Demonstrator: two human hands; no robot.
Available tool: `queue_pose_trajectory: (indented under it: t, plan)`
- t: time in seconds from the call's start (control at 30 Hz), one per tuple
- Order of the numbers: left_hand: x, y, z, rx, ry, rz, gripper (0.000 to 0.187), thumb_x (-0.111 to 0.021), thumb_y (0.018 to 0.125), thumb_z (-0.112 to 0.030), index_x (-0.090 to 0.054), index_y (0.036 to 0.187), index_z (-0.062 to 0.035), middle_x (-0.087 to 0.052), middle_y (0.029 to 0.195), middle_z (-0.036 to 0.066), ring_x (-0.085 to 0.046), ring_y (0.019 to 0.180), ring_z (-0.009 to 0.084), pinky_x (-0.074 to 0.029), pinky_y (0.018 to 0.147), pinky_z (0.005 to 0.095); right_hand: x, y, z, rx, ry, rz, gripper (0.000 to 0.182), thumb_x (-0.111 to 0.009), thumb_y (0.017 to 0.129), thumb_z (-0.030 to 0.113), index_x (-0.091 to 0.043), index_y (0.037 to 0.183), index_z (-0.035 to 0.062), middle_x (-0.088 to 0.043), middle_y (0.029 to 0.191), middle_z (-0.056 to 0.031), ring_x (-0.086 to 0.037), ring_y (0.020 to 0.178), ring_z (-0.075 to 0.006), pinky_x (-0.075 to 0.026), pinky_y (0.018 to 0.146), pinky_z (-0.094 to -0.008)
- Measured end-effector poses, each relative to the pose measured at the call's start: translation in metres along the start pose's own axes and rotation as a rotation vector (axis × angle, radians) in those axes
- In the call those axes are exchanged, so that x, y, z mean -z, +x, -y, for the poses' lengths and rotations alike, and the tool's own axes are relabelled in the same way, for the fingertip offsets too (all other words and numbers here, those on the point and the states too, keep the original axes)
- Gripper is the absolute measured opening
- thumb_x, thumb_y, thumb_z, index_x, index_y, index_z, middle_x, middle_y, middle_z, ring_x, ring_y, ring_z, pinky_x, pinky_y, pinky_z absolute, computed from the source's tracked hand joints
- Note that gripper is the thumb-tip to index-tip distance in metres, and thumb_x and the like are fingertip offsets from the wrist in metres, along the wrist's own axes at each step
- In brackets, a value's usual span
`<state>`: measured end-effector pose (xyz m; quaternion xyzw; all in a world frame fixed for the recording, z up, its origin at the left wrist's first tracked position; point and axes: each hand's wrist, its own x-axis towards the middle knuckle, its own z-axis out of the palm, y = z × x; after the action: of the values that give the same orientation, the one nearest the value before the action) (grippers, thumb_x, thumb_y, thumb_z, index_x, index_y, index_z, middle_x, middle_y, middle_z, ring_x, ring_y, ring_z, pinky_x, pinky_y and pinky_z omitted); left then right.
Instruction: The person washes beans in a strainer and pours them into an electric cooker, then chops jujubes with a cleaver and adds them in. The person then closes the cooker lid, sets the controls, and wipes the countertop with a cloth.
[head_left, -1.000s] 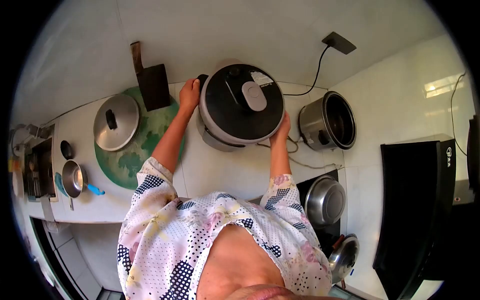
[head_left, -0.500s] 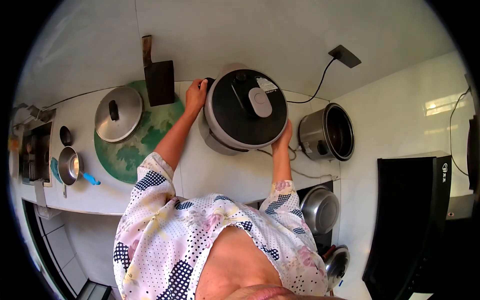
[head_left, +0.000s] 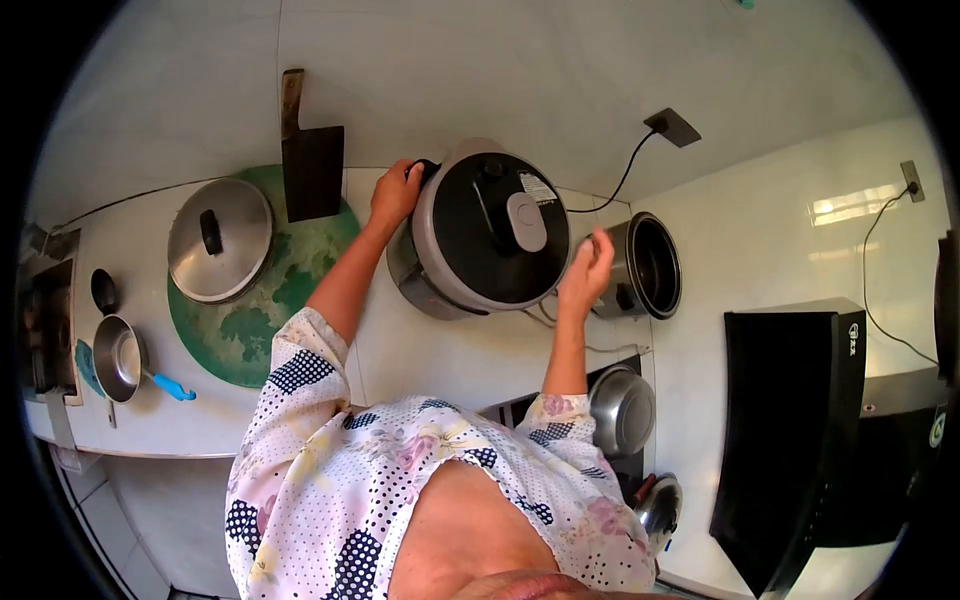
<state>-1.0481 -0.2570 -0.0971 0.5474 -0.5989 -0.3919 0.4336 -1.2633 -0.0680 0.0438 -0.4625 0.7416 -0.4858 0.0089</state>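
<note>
- The left hand (head_left: 396,193) is curling its fingers around the black side handle (head_left: 428,172) of a lidded pressure cooker (head_left: 478,235); the thumb is lying along the handle's upper part.
- The right hand (head_left: 583,278) is standing open beside the cooker's right rim, fingers pointing up and away from the body, pinching nothing; whether the palm is touching the rim is not determinable.
- The cooker is standing on the white counter (head_left: 430,350) between the two sets of fingers, its black lid facing up and tilting slightly in view.
- Just right of the right fingers, a steel-sided pot (head_left: 618,268) is showing its dark interior.
- Nearer the body than the right fingers, a steel basin (head_left: 622,412) is resting on a dark surface.
- Beyond the right fingers, a black cord (head_left: 635,170) is running from a wall socket (head_left: 672,127) down behind the cooker.
- Left of the left fingers, a cleaver (head_left: 313,173) is overlapping a round green board (head_left: 240,345), and a metal lid (head_left: 220,255) is lying on that board.
- Farther left of those fingers, a saucepan (head_left: 118,358) is sitting near a small dark bowl (head_left: 104,290).
</note>
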Motion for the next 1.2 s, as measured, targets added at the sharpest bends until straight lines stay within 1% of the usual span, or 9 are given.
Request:
queue_pose_trajectory:
  t: [0.1,0.2,0.4,0.6,0.7,0.9,1.0,1.1,1.2]
  plan:
    - [0.001,-0.004,-0.005,0.018,0.047,0.002,0.041,-0.049,0.09,-0.041,-0.061,0.109,-0.0065,-0.064,0.097,0.021,-0.06,0.092,0.0399,-0.047,0.078,0.0465,-0.014,0.005,0.057,0.356,-0.204,0.273,0.05,-0.057,0.087,0.026,-0.045,0.13,0.004,-0.052,0.127,-0.0176,-0.052,0.115,-0.0291,-0.043,0.091,-0.0372]
    - [0.008,-0.008,-0.014,0.04,0.081,0.006,0.041,-0.049,0.09,-0.043,-0.061,0.108,-0.0084,-0.065,0.096,0.021,-0.061,0.09,0.0399,-0.047,0.076,0.0475,-0.035,0.013,0.083,0.39,-0.448,0.393,0.058,-0.064,0.08,0.033,-0.047,0.127,0.0028,-0.054,0.12,-0.0232,-0.053,0.108,-0.0377,-0.042,0.092,-0.0442]
    - [0.015,-0.011,-0.019,0.075,0.074,0.054,0.038,-0.047,0.091,-0.042,-0.06,0.103,-0.0089,-0.065,0.092,0.021,-0.061,0.088,0.0406,-0.047,0.073,0.0498,-0.051,0.031,0.091,0.246,-0.773,0.689,0.057,-0.057,0.082,0.037,-0.048,0.126,0.0029,-0.058,0.107,-0.0266,-0.056,0.101,-0.0418,-0.045,0.088,-0.0451]
    - [0.014,-0.011,-0.018,0.07,0.048,0.064,0.038,-0.045,0.092,-0.042,-0.058,0.105,-0.0088,-0.065,0.093,0.021,-0.06,0.087,0.0404,-0.047,0.073,0.0498,-0.064,0.03,0.098,0.104,-0.873,0.695,0.051,-0.048,0.086,0.037,-0.051,0.112,-0.0064,-0.059,0.106,-0.0303,-0.056,0.099,-0.0442,-0.044,0.088,-0.0476]
    - [0.017,-0.012,-0.023,0.077,0.038,0.08,0.038,-0.043,0.093,-0.041,-0.058,0.105,-0.0084,-0.065,0.094,0.021,-0.06,0.088,0.0403,-0.047,0.074,0.05,-0.07,0.037,0.103,0.07,-0.891,0.715,0.051,-0.046,0.087,0.037,-0.051,0.11,-0.008,-0.059,0.106,-0.0311,-0.056,0.101,-0.0443,-0.043,0.089,-0.0476]
    - [0.012,-0.01,-0.014,0.055,0.03,0.099,0.039,-0.039,0.095,-0.041,-0.056,0.107,-0.0082,-0.064,0.094,0.021,-0.06,0.088,0.0403,-0.046,0.074,0.0506,-0.085,0.055,0.088,0.03,-0.882,0.65,0.057,-0.048,0.085,0.039,-0.049,0.116,-0.0088,-0.059,0.105,-0.0309,-0.055,0.103,-0.0437,-0.043,0.09,-0.0467]
    - [0.01,-0.011,-0.012,0.03,0.007,0.087,0.039,-0.038,0.095,-0.041,-0.055,0.106,-0.0079,-0.064,0.094,0.021,-0.06,0.088,0.0406,-0.046,0.074,0.051,-0.081,0.051,0.093,0.057,-0.867,0.672,0.059,-0.051,0.083,0.04,-0.049,0.115,-0.0088,-0.059,0.107,-0.031,-0.055,0.104,-0.043,-0.043,0.091,-0.0466]
    - [0.008,-0.01,-0.01,0.012,-0.018,0.078,0.04,-0.036,0.096,-0.04,-0.055,0.106,-0.0073,-0.064,0.094,0.022,-0.06,0.089,0.0409,-0.046,0.075,0.0509,-0.078,0.048,0.098,-0.055,-0.824,0.753,0.06,-0.054,0.081,0.039,-0.047,0.117,-0.0087,-0.058,0.108,-0.0313,-0.055,0.105,-0.0432,-0.043,0.092,-0.0464]
    - [0.006,-0.009,-0.005,-0.009,-0.078,0.073,0.041,-0.035,0.096,-0.04,-0.055,0.105,-0.0062,-0.063,0.095,0.023,-0.058,0.09,0.0418,-0.045,0.076,0.0503,-0.079,0.046,0.098,-0.022,-0.849,0.728,0.058,-0.054,0.081,0.036,-0.046,0.117,-0.0089,-0.058,0.108,-0.0317,-0.055,0.105,-0.0436,-0.043,0.092,-0.0464]
